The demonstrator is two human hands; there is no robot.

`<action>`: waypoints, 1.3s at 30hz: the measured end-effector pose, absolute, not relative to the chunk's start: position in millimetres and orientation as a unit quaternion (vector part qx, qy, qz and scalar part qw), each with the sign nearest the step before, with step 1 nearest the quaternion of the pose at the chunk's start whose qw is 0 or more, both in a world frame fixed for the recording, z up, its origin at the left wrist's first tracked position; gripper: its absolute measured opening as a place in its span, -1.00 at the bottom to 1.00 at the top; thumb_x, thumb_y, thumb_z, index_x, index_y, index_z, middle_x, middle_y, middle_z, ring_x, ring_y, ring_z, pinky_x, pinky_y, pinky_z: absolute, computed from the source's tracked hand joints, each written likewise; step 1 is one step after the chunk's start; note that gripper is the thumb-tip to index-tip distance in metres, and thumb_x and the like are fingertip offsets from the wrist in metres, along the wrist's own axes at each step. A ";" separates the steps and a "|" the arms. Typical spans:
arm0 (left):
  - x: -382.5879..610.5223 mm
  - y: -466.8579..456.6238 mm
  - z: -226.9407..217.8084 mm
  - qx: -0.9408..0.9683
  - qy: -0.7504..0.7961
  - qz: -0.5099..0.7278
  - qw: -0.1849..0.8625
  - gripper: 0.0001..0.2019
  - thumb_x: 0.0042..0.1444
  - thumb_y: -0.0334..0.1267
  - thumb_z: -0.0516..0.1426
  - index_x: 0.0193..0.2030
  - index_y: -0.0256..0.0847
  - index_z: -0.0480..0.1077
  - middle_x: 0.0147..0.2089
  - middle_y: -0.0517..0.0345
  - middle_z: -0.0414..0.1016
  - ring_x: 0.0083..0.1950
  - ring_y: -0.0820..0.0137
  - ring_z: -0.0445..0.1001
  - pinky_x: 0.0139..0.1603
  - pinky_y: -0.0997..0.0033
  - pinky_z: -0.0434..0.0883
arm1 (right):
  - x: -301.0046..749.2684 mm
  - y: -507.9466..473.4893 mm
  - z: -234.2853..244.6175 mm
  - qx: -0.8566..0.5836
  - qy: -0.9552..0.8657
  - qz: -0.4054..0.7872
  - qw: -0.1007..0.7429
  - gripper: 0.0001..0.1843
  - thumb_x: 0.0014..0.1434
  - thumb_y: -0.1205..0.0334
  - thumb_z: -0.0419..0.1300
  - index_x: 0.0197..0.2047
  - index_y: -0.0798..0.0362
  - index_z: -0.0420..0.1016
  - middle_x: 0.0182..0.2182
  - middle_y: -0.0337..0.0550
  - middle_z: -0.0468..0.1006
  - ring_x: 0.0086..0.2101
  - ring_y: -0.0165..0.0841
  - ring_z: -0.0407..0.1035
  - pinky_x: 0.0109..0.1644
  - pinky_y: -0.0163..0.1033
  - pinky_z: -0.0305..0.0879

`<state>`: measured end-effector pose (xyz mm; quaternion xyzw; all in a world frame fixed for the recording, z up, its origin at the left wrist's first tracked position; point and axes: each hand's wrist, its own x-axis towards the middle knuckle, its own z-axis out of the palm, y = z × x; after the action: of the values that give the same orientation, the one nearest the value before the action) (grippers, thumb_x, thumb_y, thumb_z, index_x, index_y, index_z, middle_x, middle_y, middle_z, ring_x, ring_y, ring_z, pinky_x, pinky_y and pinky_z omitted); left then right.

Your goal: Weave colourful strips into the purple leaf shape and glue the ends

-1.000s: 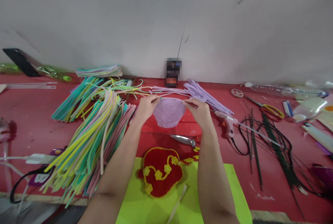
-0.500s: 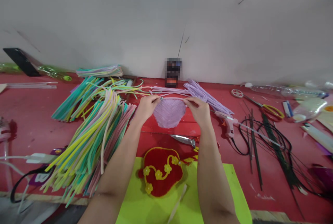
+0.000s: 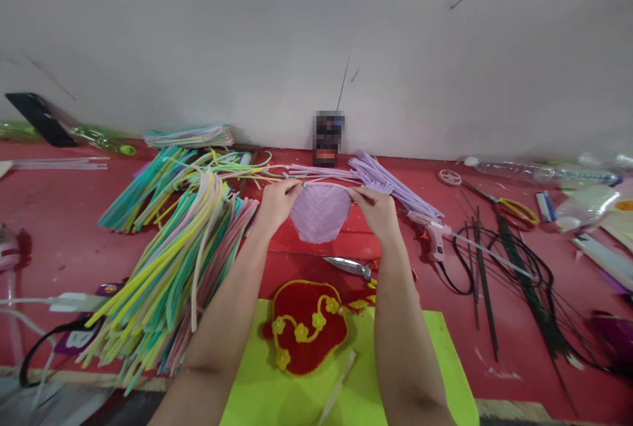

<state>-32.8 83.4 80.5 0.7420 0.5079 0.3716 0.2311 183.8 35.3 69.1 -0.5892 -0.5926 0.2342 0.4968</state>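
Observation:
My left hand and my right hand both pinch the top edge of a lilac woven fan-shaped piece, held just above the red table. The left fingers grip its upper left corner, the right fingers its upper right corner. A loose bundle of lilac pipe cleaners lies just behind my right hand. Below the piece lie scissors and a red heart-like piece with yellow flowers on a lime green sheet.
A big heap of pastel pipe cleaners fills the left. A pink glue gun, black cable and green wires, yellow-handled scissors and a plastic bottle lie to the right. A white wall stands behind.
Both hands and the lilac piece have hardly shifted; the fingers adjusted slightly along its top edge.

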 end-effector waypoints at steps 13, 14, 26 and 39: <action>-36.9 86.3 82.6 0.691 0.551 0.403 0.237 -0.75 0.09 -0.21 0.03 -0.27 -0.29 0.48 -0.30 0.11 0.55 -0.28 0.40 0.46 -0.23 0.52 0.30 | 177.8 34.4 70.5 -0.588 -0.608 0.216 0.488 -0.61 0.14 0.00 0.06 -0.15 0.06 0.55 -0.20 -0.14 0.59 -0.15 -0.21 0.43 -0.03 -0.14 0.30; -37.2 86.7 82.4 0.688 0.553 0.404 0.238 -0.75 0.09 -0.21 0.03 -0.27 -0.29 0.48 -0.32 0.12 0.54 -0.28 0.40 0.46 -0.24 0.52 0.30 | 176.4 34.2 71.2 -0.586 -0.611 0.212 0.488 -0.61 0.15 0.00 0.05 -0.14 0.06 0.54 -0.17 -0.14 0.58 -0.13 -0.21 0.43 -0.01 -0.14 0.29; -38.4 91.7 74.2 0.647 0.559 0.458 0.243 -0.79 0.07 -0.23 0.05 -0.30 -0.25 0.48 -0.28 0.11 0.56 -0.23 0.35 0.49 -0.18 0.47 0.32 | 169.4 38.1 65.1 -0.573 -0.625 0.241 0.473 -0.53 0.19 -0.06 -0.03 -0.05 0.04 0.49 -0.11 -0.11 0.55 -0.11 -0.17 0.41 0.02 -0.04 0.26; -40.6 95.1 70.2 0.638 0.547 0.478 0.255 -0.79 0.06 -0.22 0.05 -0.33 -0.26 0.47 -0.32 0.11 0.54 -0.27 0.35 0.48 -0.22 0.47 0.32 | 164.2 41.2 60.4 -0.541 -0.599 0.312 0.501 -0.51 0.16 -0.07 -0.01 -0.08 0.13 0.48 -0.24 -0.08 0.55 -0.22 -0.24 0.42 -0.05 -0.11 0.32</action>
<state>-40.6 95.1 70.2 0.6377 0.5473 0.4781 0.2554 164.2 41.2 60.4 -0.5410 -0.5988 0.3121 0.5013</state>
